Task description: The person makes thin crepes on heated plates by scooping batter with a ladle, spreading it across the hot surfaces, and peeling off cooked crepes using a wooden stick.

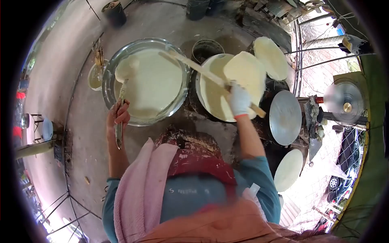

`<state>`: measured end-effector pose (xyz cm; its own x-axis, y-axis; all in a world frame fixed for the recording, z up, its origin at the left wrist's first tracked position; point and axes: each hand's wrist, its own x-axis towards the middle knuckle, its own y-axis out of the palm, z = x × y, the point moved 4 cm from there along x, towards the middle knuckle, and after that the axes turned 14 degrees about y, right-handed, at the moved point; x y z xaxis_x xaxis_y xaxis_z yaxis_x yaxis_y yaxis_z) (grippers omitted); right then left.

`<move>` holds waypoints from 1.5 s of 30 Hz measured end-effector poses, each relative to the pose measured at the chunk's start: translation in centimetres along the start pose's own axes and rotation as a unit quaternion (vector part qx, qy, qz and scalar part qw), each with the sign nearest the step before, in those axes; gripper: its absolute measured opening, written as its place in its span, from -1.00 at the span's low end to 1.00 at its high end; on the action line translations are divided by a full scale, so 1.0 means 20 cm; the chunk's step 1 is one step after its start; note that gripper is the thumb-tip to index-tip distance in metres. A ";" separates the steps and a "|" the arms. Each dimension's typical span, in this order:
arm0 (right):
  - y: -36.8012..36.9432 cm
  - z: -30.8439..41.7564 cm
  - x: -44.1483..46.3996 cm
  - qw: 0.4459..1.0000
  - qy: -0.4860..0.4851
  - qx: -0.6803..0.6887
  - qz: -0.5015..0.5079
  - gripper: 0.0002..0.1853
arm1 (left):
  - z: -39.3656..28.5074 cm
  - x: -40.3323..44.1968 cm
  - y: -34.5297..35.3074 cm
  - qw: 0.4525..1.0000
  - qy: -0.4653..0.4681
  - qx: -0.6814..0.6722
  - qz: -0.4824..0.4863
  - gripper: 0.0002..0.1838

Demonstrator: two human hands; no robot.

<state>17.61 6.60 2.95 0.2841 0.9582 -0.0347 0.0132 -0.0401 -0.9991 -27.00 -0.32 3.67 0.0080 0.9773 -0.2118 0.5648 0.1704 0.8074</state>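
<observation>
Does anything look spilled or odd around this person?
Pale splatters mark the dark red apron, perhaps from the pale liquid. Also odd: the right hand wears a white glove, while the left hand is bare.

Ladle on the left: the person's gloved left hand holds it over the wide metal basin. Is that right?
Not quite: the head view shows the left hand bare; the white glove is on the right hand. The left hand does hold the ladle over the wide metal basin.
</observation>
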 end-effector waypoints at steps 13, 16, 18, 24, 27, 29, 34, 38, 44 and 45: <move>0.43 0.58 0.15 0.980 0.127 0.134 0.077 -0.57 | -0.28 -0.06 -0.21 0.999 0.036 -0.023 -0.007 -0.64; 0.46 0.60 0.12 0.984 0.133 0.116 0.014 -0.46 | -0.31 -0.06 -0.20 0.999 0.038 0.028 -0.011 -0.62; 0.51 0.58 0.12 0.985 0.138 0.104 -0.004 -0.41 | -0.32 -0.05 -0.16 0.996 0.034 0.080 0.004 -0.59; 0.27 0.40 0.23 0.976 0.152 0.110 0.108 -0.41 | -0.31 0.02 -0.14 0.982 0.059 0.182 0.002 -0.60; 0.05 0.14 0.37 0.985 0.032 0.169 -0.004 -0.55 | -0.28 0.06 -0.08 0.980 0.037 0.195 -0.002 -0.59; -0.22 -0.04 0.54 0.990 -0.010 0.137 -0.024 -0.63 | -0.23 0.11 -0.08 0.983 0.001 0.183 0.019 -0.59; -0.95 -0.21 0.90 0.997 0.003 0.070 -0.031 -0.65 | -0.03 0.19 0.08 0.997 -0.016 0.055 0.048 -0.60; -1.24 -0.66 1.27 0.989 0.039 0.130 -0.061 -0.61 | 0.21 0.23 0.29 0.999 -0.016 0.007 0.043 -0.61; -0.88 -1.65 1.68 0.800 0.163 0.566 -0.117 -0.56 | 0.63 0.21 0.62 0.999 0.022 0.026 0.023 -0.64; -0.74 -1.79 1.74 0.926 0.091 0.311 -0.195 -0.62 | 0.69 0.20 0.69 0.999 0.032 0.031 0.004 -0.65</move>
<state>61.59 30.43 17.42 0.5325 0.7986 0.2803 -0.3889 0.5250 -0.7571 -7.75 4.14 6.35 -0.0391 0.9851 -0.1674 0.6155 0.1557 0.7726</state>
